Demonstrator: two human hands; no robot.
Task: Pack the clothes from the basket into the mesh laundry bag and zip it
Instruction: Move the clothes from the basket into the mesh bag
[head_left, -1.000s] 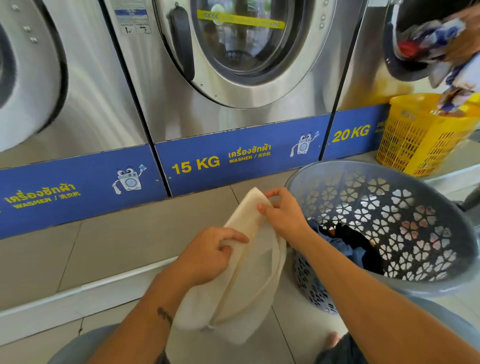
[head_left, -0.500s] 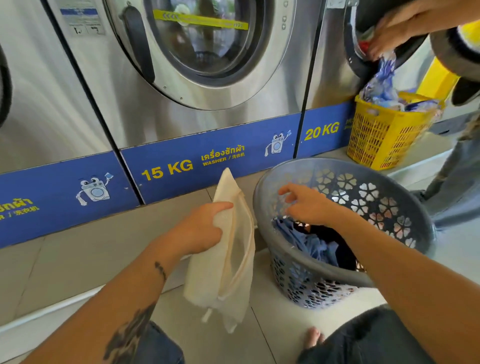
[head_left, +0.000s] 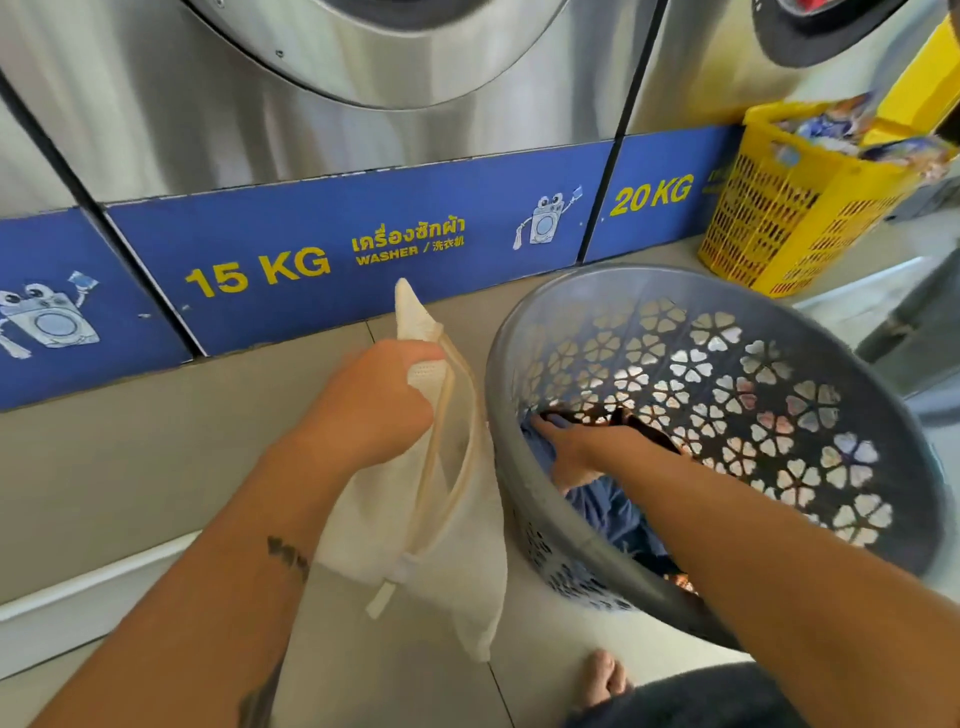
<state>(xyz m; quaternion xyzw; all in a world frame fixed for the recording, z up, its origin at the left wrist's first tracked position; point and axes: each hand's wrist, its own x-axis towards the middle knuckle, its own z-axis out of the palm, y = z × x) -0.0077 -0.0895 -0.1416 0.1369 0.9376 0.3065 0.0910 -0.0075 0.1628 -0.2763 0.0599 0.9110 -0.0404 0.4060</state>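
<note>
Down inside the basket, the right grip is on the clothes: fingers pushed into blue cloth, w/ a dark piece just beyond the knuckles. Can't tell if it has closed on anything yet, as the fingertips are half buried. Left grip is fisted round the bag near its top edge. The bag hangs below that grip, just left of the basket rim.

Risks, as I read it:

- **No. 1, the bag mouth.** Zip is undone, but its two tape edges hang close together, a slit not a hole, & only one grip holds it. Cloth coming across could catch on the edge & slide down the outside to the floor.
- **No. 2, the clothes.** They look bunched, so one pull may drag up more than one piece, or leave a trailing end draped over the rim.
- **No. 3, the basket.** It's tipped toward the person, so a hard tug might rock it.

Bag itself: cream, fine mesh, soft & limp, looks empty or nearly so. One corner pokes up above the left grip, & a white zip pull dangles well below it.
</note>
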